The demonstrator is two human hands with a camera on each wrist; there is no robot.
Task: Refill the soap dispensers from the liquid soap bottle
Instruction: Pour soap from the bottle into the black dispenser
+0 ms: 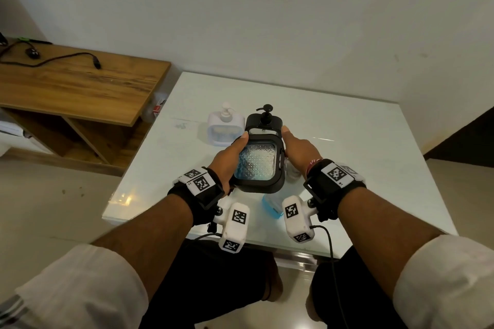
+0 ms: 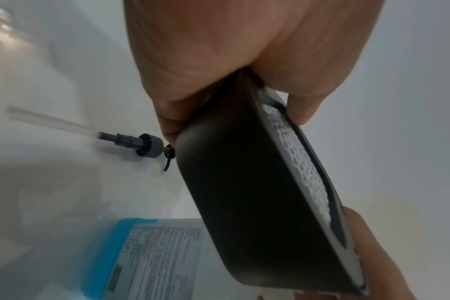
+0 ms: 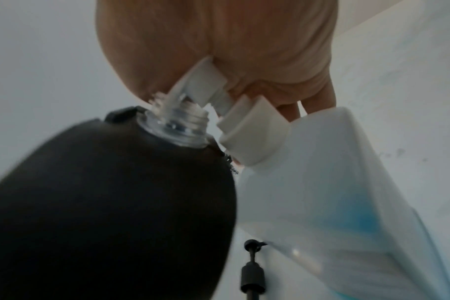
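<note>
Left hand [image 1: 232, 157] gripping black dispenser [image 1: 258, 165], pump [image 2: 139, 145] off; right fingers [image 3: 306, 101] clamping soap bottle [image 3: 334, 182], pouring; white dispenser [image 1: 226, 128] pending.

White glossy tabletop [image 1: 347, 147] bearing a white soap dispenser [image 1: 226, 128], a loose black pump [image 2: 141, 147] lying flat, and a blue-labelled soap bottle [image 1: 271, 204] near the front edge.

White walls [image 1: 267, 8], beige floor [image 1: 53, 195], wooden desk [image 1: 80, 83] left.
</note>
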